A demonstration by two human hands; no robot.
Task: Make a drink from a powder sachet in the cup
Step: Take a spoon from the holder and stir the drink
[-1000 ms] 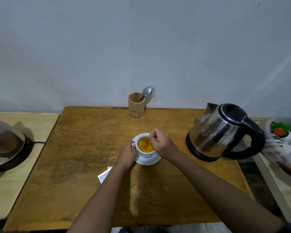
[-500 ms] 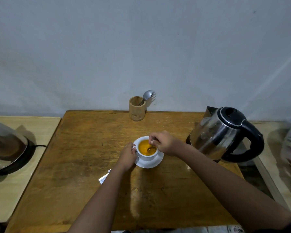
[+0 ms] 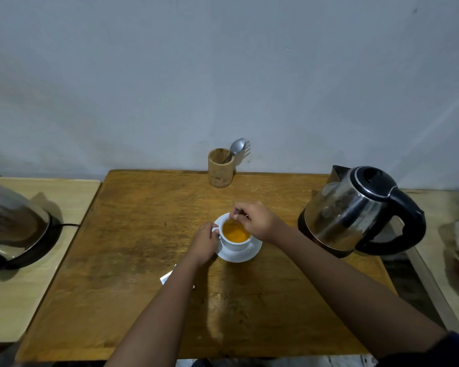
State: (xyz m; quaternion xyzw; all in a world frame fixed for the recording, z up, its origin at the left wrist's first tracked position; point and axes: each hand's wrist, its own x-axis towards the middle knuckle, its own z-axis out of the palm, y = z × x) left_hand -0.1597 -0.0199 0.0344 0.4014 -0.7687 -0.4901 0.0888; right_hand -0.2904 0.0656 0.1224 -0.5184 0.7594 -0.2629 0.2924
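A white cup (image 3: 236,242) full of orange drink stands on a white saucer (image 3: 245,255) in the middle of the brown wooden table (image 3: 133,247). My left hand (image 3: 203,245) grips the cup's handle on its left side. Over the cup's far rim, my right hand (image 3: 255,221) pinches the thin handle of a spoon (image 3: 237,214) that dips into the drink. The spoon's bowl is hidden in the liquid. A white sachet (image 3: 167,277) lies on the table, mostly covered by my left forearm.
A steel kettle (image 3: 355,210) with a black handle stands close to the right of my right wrist. A wooden holder (image 3: 221,167) with cutlery sits at the table's back edge. Another steel appliance (image 3: 11,226) rests on the pale table at left.
My right hand has shifted around the cup's rim toward the far side with the spoon. The left hand stays on the handle. The view has tilted slightly.
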